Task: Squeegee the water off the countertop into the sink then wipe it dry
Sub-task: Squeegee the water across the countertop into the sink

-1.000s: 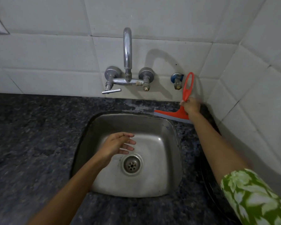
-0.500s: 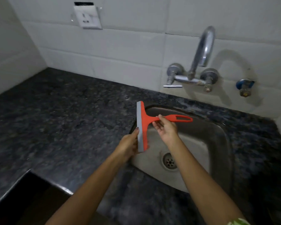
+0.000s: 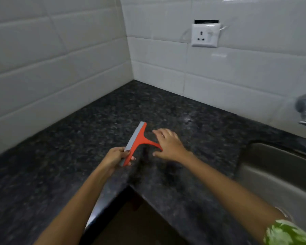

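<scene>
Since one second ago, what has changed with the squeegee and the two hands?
The squeegee went from behind the sink, in the right hand alone, leftward to the corner of the countertop. The left hand, idle over the basin before, now grips the blade's near end. The right hand's fingers have spread over the handle. The squeegee never left the right hand.

We see an orange squeegee [image 3: 137, 140] w/ grey blade strip, held just above the dark speckled countertop [image 3: 166, 110], blade running diagonally, near end lower. Handle points right. Steel sink [image 3: 279, 167] sits at right, set into the counter, partly cropped.
</scene>
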